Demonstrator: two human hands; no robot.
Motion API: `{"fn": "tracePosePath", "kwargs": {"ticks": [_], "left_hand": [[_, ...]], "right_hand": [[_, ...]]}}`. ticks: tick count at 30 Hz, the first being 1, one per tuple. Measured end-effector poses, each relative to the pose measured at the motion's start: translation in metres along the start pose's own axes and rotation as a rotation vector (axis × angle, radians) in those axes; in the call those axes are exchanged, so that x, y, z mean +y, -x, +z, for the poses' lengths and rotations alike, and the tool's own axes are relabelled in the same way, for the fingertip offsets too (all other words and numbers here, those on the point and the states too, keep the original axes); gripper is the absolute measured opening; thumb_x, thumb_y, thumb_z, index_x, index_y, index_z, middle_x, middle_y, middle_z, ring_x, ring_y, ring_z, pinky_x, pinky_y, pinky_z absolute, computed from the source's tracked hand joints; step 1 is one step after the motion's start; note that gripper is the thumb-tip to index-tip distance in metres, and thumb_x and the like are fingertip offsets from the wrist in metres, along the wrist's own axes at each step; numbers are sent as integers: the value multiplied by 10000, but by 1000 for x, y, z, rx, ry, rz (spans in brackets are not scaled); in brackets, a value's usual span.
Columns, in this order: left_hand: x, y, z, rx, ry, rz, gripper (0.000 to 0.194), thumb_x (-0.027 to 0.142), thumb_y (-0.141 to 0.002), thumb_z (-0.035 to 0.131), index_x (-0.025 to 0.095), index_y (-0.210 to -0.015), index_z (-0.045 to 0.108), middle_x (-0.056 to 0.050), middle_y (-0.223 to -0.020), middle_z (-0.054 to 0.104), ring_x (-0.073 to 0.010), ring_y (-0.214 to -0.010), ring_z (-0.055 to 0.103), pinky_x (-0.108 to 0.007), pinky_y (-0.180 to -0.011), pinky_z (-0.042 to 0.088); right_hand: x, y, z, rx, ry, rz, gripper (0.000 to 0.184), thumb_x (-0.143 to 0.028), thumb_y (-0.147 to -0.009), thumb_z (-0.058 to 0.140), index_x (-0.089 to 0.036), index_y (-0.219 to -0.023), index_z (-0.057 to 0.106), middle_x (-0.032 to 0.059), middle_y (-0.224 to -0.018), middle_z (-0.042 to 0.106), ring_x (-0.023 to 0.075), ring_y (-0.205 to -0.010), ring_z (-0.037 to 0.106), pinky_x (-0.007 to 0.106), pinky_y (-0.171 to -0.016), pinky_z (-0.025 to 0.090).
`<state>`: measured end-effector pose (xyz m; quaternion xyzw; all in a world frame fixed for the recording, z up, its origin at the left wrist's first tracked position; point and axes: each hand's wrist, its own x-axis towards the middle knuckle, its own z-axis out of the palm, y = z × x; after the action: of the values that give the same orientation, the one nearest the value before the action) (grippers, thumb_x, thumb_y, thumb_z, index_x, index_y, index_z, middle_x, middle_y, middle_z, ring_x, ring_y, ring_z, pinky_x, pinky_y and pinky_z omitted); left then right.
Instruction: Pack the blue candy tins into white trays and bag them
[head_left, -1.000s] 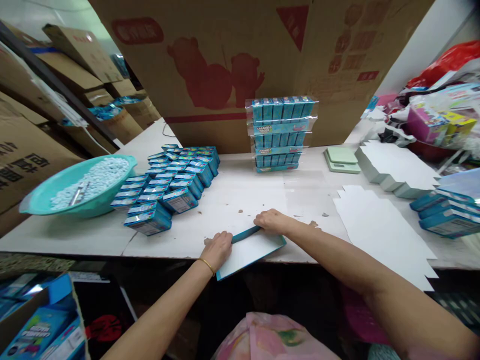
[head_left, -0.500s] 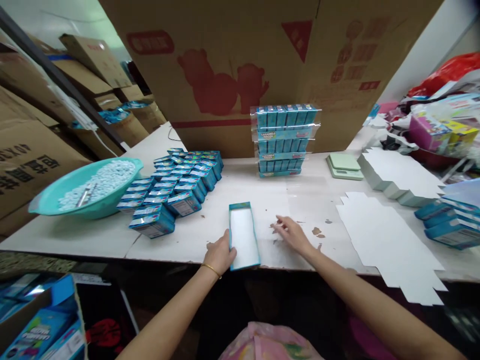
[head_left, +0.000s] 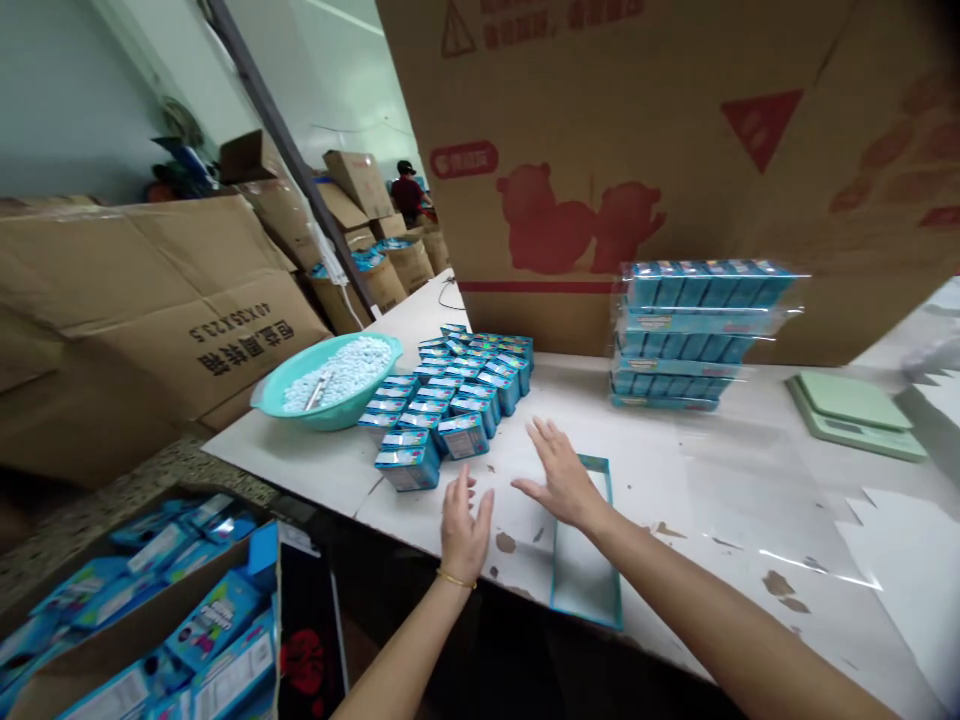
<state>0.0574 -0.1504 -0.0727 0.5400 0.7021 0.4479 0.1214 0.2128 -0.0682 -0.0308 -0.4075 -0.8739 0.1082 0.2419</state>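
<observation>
My left hand [head_left: 465, 525] is open, fingers apart, just in front of the nearest of the small blue boxes [head_left: 406, 468] standing in rows on the table. Open as well, my right hand [head_left: 559, 475] reaches leftward with its fingers spread, over the upper left part of an open blue-edged tray box [head_left: 586, 575]. The tray has a white inside and lies near the table's front edge, partly hidden by my right hand and forearm. Neither hand holds anything.
Left of the box rows stands a turquoise basin [head_left: 330, 410] of pale blue pieces with a metal scoop. Wrapped packs [head_left: 675, 330] are stacked behind, beside a green scale [head_left: 855, 415]. A carton [head_left: 274, 610] of blue packets stands lower left. A person [head_left: 407, 193] is far back.
My left hand has let go of the tray box and moved left toward the small boxes. My right hand has crossed above the tray. The view has turned left.
</observation>
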Motion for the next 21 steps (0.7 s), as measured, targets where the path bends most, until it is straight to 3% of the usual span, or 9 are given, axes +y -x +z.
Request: {"fn": "tracePosePath", "kwargs": {"ticks": [2,4,6,8,13,18,21], "left_hand": [[-19,-11,-22,184,-31,25,471,352,-790,425,158,-1214,361,-84,-973,463,-178,-913,482,-347,-793,428],[-36,-17,-39,288,-65,30,462,334,-775,459,156,-1194,382,-88,-972,466,-191,-921,477,-368,-804,423],[-48,-18,-50,324,-80,34,453,322,-767,474,158,-1182,393,-95,-994,468,-199,-925,481,-376,-799,429],[-55,-16,-55,316,-76,52,433,309,-768,476,166,-1170,404,-100,-1024,465,-201,-933,483,-374,-794,438],[-49,-9,-42,224,-13,101,388,274,-774,468,187,-1151,432,-102,-1083,446,-198,-969,482,-362,-805,447],[-39,-24,-13,61,83,100,613,308,-738,534,196,-1278,267,-126,-1263,337,-236,-1182,340,-432,-968,315],[-44,-46,0,-14,195,74,819,357,-665,615,191,-1320,153,-142,-1325,282,-251,-1236,273,-451,-1008,242]], "right_hand": [[-19,-53,12,-79,47,-61,873,-634,-674,455,-198,-1356,129,82,-1417,133,280,-1291,49,485,-1016,134],[-32,-99,27,-169,110,-86,988,-708,-582,475,-215,-1358,113,90,-1421,104,319,-1285,9,524,-1003,75],[-35,-132,42,-286,181,-91,1061,-742,-509,497,-219,-1356,129,111,-1417,113,353,-1276,2,560,-982,20],[-30,-149,52,-360,248,-123,1019,-723,-517,512,-219,-1343,194,126,-1407,153,362,-1272,38,570,-969,-28],[-9,-145,51,-311,269,-331,671,-528,-687,510,-260,-1278,339,91,-1371,272,289,-1246,226,520,-989,-58],[6,-118,26,-385,106,-419,677,-482,-675,560,-207,-1266,377,108,-1371,269,271,-1247,236,449,-1023,73],[19,-100,13,-435,-103,-422,758,-510,-639,594,-220,-1290,336,91,-1383,249,262,-1265,196,448,-1028,71]]}}
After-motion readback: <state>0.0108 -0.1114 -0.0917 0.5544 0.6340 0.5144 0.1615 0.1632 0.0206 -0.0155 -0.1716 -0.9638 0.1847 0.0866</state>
